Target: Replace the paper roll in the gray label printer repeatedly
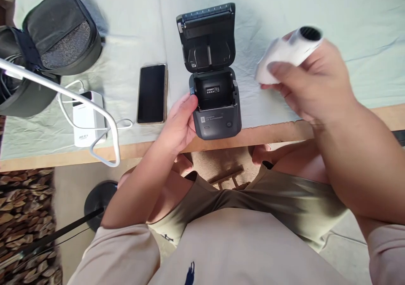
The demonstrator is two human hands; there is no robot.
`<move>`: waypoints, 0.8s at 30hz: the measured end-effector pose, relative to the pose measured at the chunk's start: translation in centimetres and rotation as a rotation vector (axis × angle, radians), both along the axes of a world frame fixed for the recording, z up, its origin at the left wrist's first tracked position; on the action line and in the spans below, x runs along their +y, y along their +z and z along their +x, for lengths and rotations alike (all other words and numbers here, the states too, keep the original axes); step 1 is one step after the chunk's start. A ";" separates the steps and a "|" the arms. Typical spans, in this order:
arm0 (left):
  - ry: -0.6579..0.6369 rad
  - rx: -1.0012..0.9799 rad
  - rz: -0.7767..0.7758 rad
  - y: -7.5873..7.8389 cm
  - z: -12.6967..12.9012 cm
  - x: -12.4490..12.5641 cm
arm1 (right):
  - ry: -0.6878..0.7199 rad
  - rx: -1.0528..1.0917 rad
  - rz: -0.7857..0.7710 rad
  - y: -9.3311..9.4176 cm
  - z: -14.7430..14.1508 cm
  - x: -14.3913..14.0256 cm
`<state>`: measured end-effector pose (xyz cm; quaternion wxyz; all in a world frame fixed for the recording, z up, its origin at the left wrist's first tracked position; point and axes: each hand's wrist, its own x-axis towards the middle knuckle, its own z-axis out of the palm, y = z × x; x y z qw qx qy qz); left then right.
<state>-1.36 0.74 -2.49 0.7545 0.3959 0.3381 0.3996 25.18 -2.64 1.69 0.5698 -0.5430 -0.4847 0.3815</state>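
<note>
A dark portable label printer (217, 122) is at the table's front edge with its lid (207, 36) swung up and back. Inside its bay only printed white lettering shows. My left hand (182, 120) grips the printer's left side, thumb on the rim. To the right, above the cloth, my right hand (319, 80) holds a white paper roll (284, 57), tilted, its dark hollow core facing up and away. The thumb presses a loose flap of the paper. The roll and the printer are apart.
A smartphone (152, 93) lies left of the printer. Farther left are a white power bank (84, 124) with a cable and an open black case (63, 31). A white curved tube (79, 95) crosses in front of them. A black round stand base (98, 196) is on the floor.
</note>
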 end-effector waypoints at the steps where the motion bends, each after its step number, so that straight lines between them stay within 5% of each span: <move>1: 0.005 0.008 0.014 -0.1 0.0 0.0 | 0.025 -0.119 0.030 -0.4 -0.2 -0.2; 5: 0.005 0.019 0.057 -0.1 -0.1 -0.2 | 0.109 -0.528 0.115 -2.2 -0.4 -0.1; 10: -0.013 0.021 0.047 0.1 -0.1 -0.3 | 0.189 -0.756 -0.044 -3.1 -0.4 0.3; 12: -0.006 0.036 0.044 0.0 -0.1 -0.3 | 0.115 -0.761 0.048 -2.2 -0.5 -0.2; 16: -0.014 0.053 0.052 0.0 -0.2 -0.2 | -0.253 -0.788 0.192 -0.5 0.2 -0.4; 24: -0.022 0.006 0.051 0.1 0.1 0.0 | -0.337 -0.728 -0.223 -3.2 0.9 3.8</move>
